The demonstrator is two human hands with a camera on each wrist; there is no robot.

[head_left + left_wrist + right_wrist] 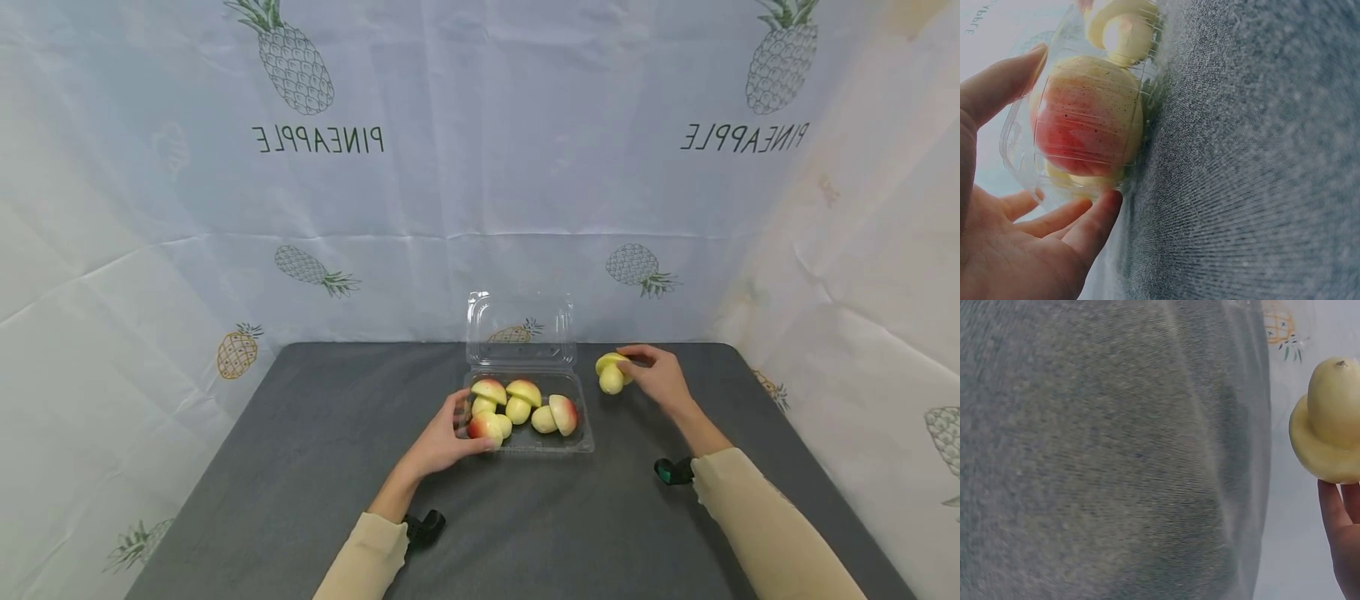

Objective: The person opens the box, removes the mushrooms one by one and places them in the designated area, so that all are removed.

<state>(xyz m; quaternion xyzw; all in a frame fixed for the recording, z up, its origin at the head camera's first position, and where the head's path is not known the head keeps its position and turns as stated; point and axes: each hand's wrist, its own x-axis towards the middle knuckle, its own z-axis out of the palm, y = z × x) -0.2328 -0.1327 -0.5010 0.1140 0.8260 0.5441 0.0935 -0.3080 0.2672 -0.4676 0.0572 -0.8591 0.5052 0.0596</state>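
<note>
A clear plastic clamshell box [583, 417] lies on the table, its lid [517, 354] standing up at the back. Inside are several yellow mushrooms [523, 402] with red-tinged caps. My left hand [441, 442] grips the box at its left end, thumb on the near side and fingers round the far side. The left wrist view shows a red-capped mushroom [1088, 119] through the plastic between thumb and fingers. To the right of the box, my right hand [662, 379] holds another yellow mushroom [611, 379], stem toward me. In the right wrist view, fingertips touch the cap of that mushroom [1335, 419].
The dark grey table [337, 467] extends on both sides of the box. A pale cloth [480, 183] printed with pineapples hangs behind the table's back edge, and more cloth closes in the left and right sides.
</note>
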